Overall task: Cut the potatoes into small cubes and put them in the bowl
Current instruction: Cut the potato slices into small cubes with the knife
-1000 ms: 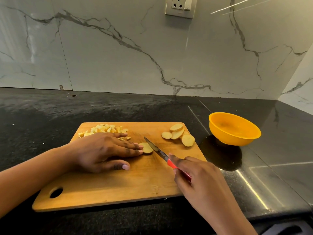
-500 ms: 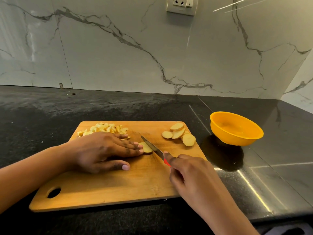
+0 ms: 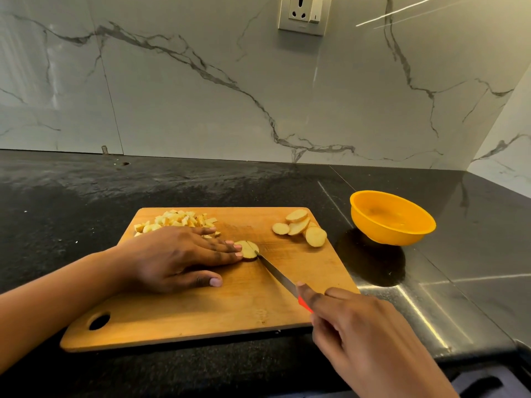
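A wooden cutting board (image 3: 230,311) lies on the black counter. My left hand (image 3: 175,257) rests flat on it, straight fingertips pressing a potato slice (image 3: 249,249) that shows a cut line. My right hand (image 3: 356,334) grips the red handle of a knife (image 3: 275,272), index finger along the blade's back; the tip touches the slice's right edge. A pile of small potato cubes (image 3: 178,221) sits at the board's far left, partly behind my left hand. Several round slices (image 3: 301,226) lie at the far right corner. The orange bowl (image 3: 392,216) looks empty.
The bowl stands on the counter just right of the board. A marble wall with a socket (image 3: 304,14) runs behind. The counter's front edge (image 3: 474,354) is close under my right hand, and a side wall closes the far right corner.
The knife has drawn back toward me through the slice, leaving a cut line in it. My right hand moved nearer and to the right. My left hand stayed on the slice.
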Demonstrator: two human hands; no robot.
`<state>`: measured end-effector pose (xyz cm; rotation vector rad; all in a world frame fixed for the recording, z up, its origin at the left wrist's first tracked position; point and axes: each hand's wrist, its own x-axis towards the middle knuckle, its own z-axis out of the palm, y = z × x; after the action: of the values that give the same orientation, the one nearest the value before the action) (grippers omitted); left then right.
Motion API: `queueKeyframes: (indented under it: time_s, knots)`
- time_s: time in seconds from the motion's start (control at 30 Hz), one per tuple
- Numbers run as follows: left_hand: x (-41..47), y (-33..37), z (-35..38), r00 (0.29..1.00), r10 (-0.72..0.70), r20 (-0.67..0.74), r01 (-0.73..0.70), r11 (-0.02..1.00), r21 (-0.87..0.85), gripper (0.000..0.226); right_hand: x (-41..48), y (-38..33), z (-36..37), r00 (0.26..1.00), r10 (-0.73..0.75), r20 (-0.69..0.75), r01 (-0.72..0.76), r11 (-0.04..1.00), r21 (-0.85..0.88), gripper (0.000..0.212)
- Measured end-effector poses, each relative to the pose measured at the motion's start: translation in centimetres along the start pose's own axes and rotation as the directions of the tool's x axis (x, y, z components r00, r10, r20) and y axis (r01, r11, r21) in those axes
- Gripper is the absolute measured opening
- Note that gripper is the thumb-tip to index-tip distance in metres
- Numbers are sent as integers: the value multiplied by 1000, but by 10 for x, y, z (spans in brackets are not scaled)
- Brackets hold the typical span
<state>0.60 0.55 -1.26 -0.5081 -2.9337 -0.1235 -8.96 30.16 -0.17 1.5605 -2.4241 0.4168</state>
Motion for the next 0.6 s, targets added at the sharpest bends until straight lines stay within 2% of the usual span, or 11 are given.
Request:
queueKeyframes:
  time_s: [0.13, 0.3, 0.43, 0.6]
  knots:
    - [0, 0, 1, 1000, -2, -9, 2, 1000, -8, 51, -3, 5, -9, 1000, 6, 10, -6, 999, 32, 44]
    - [-1, 0, -1, 995, 55, -80, -50, 996, 70, 49, 7, 1, -11, 996, 65, -60, -60, 995, 81, 36]
    - [-2, -2, -2, 991, 84, -107, -70, 989, 133, 47, 21, -6, 5, 998, 41, -57, -33, 991, 132, 40]
    - [-1, -3, -1, 995, 54, -88, -46, 995, 93, 47, 23, -9, 11, 997, 52, -55, -37, 970, 241, 43]
